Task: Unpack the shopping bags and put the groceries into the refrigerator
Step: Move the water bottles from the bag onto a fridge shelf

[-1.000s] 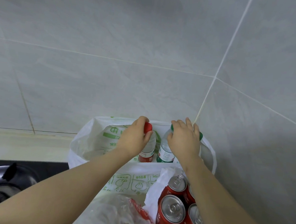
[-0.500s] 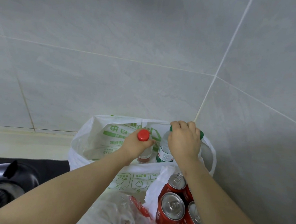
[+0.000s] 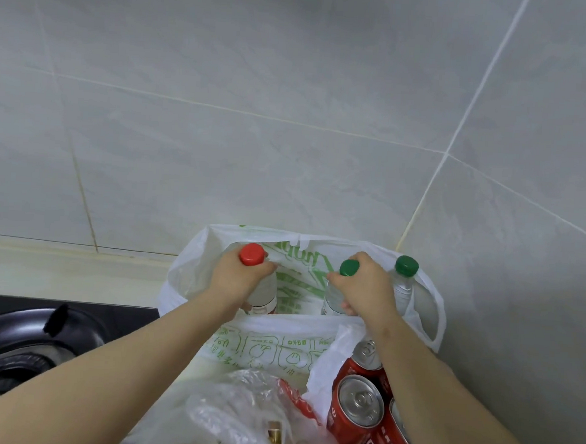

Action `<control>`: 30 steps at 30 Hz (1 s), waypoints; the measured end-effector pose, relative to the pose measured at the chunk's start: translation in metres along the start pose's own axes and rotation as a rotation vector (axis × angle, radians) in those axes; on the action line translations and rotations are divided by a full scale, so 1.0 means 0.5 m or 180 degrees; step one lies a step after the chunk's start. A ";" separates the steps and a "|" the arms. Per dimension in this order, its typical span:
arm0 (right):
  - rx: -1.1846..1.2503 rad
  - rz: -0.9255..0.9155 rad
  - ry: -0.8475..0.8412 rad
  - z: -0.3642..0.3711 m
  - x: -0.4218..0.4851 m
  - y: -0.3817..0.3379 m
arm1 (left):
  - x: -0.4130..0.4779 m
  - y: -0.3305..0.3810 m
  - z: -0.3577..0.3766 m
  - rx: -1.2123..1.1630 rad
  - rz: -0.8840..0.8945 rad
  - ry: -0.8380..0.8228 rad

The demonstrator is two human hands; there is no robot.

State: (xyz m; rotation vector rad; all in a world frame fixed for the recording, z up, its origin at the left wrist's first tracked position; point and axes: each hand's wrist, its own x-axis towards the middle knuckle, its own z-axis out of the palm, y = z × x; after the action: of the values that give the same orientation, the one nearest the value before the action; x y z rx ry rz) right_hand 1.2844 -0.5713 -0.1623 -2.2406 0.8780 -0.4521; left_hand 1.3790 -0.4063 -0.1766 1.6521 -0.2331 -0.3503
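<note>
Bottles (image 3: 252, 254) (image 3: 349, 268) (image 3: 406, 265), three: one red-capped, two green-capped; red cans (image 3: 367, 352) (image 3: 359, 402) (image 3: 395, 418), three.

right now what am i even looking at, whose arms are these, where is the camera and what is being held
There is no machine here. These are a person's two bare arms, seen from one wide-angle camera worn on their head, looking forward and down. That is why the arms reach in from the bottom edge.

The left hand grips a red-capped bottle near its top. The right hand grips a green-capped bottle. Both bottles are upright inside a white shopping bag by the tiled wall. Beside them is a second green-capped bottle that nobody touches.

Nearer the camera are red drink cans and a crumpled clear bag. A black stove burner sits at the left.
</note>
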 end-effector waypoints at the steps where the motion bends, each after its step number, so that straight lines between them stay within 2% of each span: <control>1: 0.0364 0.0158 -0.0028 0.000 -0.003 -0.001 | -0.003 -0.001 -0.005 -0.0026 0.0021 0.0044; 9: 0.0948 0.0173 0.0556 -0.005 -0.022 -0.001 | -0.033 0.007 -0.036 -0.0479 0.0240 0.0247; 20: 0.1857 -0.0716 0.0962 -0.061 -0.147 -0.154 | -0.167 0.100 -0.120 -0.0821 0.0917 0.0919; 24: 0.2310 -0.0759 0.0971 -0.054 -0.218 -0.194 | -0.244 0.121 -0.171 -0.0843 0.1182 0.1262; 30: 0.2798 -0.0753 0.0691 -0.024 -0.328 -0.230 | -0.352 0.115 -0.245 -0.0727 0.1384 0.1857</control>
State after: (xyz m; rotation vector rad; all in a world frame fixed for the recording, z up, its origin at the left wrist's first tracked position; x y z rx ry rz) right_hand 1.2146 -0.3999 -0.0846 -1.4867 0.3801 -0.9841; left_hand 1.2625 -0.2367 -0.0932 1.3659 -0.0998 0.4195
